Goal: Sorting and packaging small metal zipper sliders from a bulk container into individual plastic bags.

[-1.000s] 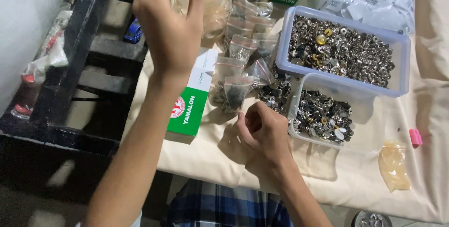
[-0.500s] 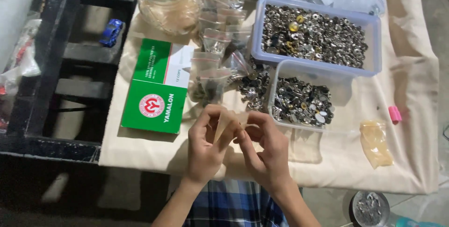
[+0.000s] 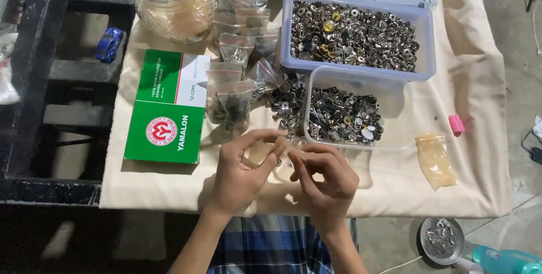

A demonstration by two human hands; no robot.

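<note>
Bag: a small clear bag point(image 3: 265, 154) is held between both hands, just above the cloth at the table's near edge, in front of the smaller tub; a few metal pieces show through or beside it, but I cannot tell whether they are inside.
Left hand: the left hand point(image 3: 240, 175) has fingers curled, thumb and forefinger pinching the bag's left side.
Right hand: the right hand point(image 3: 327, 178) has its fingertips bunched together, pinching at the bag's right edge; what it nips besides the bag is too small to tell.
Small tub: a clear tub point(image 3: 353, 110) of metal snaps lies just beyond the hands.
Loose pile: a heap of snaps point(image 3: 285, 101) sits on the cloth, touching the small tub's left side.
Big tub: a larger bluish tub point(image 3: 426, 42) full of snaps stands behind the small one.
Filled bags: a row of filled bags point(image 3: 234, 90) runs from the heap back to the jar.
Jar: a glass jar point(image 3: 172, 3) stands at the far left.
Box: a green box point(image 3: 166, 113) lies flat, left of the bags.
Cloth: a beige cloth point(image 3: 440, 200) covers the table.
Right side: a yellowish pouch point(image 3: 435, 161) and a pink bit point(image 3: 455, 124) lie well apart from the hands.
</note>
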